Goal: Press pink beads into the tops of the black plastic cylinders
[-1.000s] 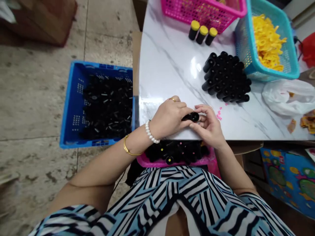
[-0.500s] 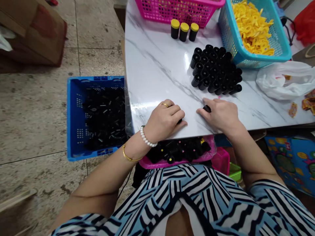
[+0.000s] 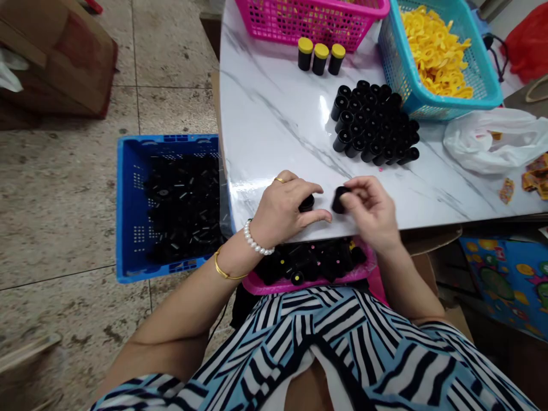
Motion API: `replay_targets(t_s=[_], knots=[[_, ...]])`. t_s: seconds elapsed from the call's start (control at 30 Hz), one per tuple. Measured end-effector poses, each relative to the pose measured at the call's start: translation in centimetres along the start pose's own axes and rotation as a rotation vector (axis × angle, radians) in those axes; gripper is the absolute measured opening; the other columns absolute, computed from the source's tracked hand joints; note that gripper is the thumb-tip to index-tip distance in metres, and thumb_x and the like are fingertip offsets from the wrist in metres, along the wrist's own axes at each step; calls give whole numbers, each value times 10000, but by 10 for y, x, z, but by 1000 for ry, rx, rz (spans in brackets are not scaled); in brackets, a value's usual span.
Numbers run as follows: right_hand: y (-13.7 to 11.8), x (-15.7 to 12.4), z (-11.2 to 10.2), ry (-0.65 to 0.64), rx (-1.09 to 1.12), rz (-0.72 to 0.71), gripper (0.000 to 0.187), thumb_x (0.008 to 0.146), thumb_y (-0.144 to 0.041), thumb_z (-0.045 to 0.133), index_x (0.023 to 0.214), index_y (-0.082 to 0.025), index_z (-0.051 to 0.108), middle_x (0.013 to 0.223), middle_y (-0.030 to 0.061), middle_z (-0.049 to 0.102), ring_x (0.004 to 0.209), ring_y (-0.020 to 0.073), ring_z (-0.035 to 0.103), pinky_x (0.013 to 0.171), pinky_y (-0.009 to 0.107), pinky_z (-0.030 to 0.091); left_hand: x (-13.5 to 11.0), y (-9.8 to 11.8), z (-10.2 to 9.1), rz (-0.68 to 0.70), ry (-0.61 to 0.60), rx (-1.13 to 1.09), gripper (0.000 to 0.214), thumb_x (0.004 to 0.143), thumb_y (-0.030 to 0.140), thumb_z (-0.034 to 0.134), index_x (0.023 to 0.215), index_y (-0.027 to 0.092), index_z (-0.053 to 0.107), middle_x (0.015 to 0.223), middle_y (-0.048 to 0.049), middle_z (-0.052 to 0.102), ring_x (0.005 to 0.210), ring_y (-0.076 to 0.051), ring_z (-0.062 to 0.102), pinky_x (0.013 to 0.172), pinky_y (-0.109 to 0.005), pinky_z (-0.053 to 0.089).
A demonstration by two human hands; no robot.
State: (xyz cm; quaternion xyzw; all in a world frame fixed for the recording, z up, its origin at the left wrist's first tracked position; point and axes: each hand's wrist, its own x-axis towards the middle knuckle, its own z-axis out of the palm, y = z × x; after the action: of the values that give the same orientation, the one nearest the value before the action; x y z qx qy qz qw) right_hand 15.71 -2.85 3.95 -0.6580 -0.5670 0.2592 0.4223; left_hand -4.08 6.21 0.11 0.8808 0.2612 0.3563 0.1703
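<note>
My left hand (image 3: 280, 208) is wrapped round a black plastic tube (image 3: 307, 203) near the table's front edge, its fingers hiding most of the tube. Just to the right, my right hand (image 3: 372, 212) pinches a black round piece (image 3: 340, 200) between thumb and fingers, a little apart from the left hand's tube. Motion blurs this hand slightly. Beyond it stands a tight cluster of upright black tubes (image 3: 372, 123). Farther back, three black tubes with yellow tops (image 3: 320, 60) stand in a row.
A pink basket (image 3: 312, 28) and a turquoise basket (image 3: 449, 111) of yellow plastic parts stand at the back. A white plastic bag (image 3: 492, 140) lies at right. Black parts fill a blue crate (image 3: 124, 211) on the floor and a pink tray (image 3: 257, 287) below the table edge.
My right hand has moved left towards my left hand, bringing the black round piece with it. My left thumb and forefinger have spread wider, showing more of the tube.
</note>
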Motion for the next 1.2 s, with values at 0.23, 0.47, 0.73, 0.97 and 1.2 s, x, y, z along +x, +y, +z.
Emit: replay_targets(t_s=[0.23, 0.47, 0.73, 0.97, 1.2], knots=[[13, -17, 19, 155, -250, -276, 238, 954, -294, 665, 1182, -230, 643, 1105, 81, 731, 1047, 223, 689, 939, 388, 578, 1, 3, -4, 28, -99, 94, 367, 957, 446, 663, 1206, 181, 714, 882, -70, 696, 917, -241, 573, 866, -382, 497], [57, -23, -29, 178, -748, -397, 304, 919, -253, 695, 1221, -233, 717, 1062, 104, 701, 963, 254, 628, 892, 434, 546, 3, 8, -5, -18, -128, 114, 329, 930, 428, 698, 1100, 146, 723, 896, -79, 691, 901, -250, 564, 858, -409, 505], [44, -54, -31, -149, -627, -471, 658, 866, -344, 781, 1469, -237, 541, 1181, 138, 665, 1066, 287, 637, 914, 466, 561, 2, 5, -3, 4, -127, 82, 332, 926, 445, 702, 1064, 144, 722, 878, -67, 687, 889, -236, 557, 878, -403, 503], [29, -53, -24, -214, -280, -354, 290, 879, -144, 714, 1109, -318, 726, 924, 35, 729, 816, 227, 680, 735, 408, 571, 2, 5, -3, -45, -159, 104, 341, 920, 519, 698, 988, 185, 714, 920, -68, 673, 930, -247, 536, 877, -423, 484], [-5, 0, -1, -51, -28, -41, 40, 897, -278, 744, 905, -249, 771, 888, 25, 678, 855, 187, 633, 808, 348, 516, 1, 7, -3, -74, -138, 87, 337, 915, 503, 706, 1000, 177, 716, 1106, -108, 656, 974, -266, 534, 854, -432, 481]])
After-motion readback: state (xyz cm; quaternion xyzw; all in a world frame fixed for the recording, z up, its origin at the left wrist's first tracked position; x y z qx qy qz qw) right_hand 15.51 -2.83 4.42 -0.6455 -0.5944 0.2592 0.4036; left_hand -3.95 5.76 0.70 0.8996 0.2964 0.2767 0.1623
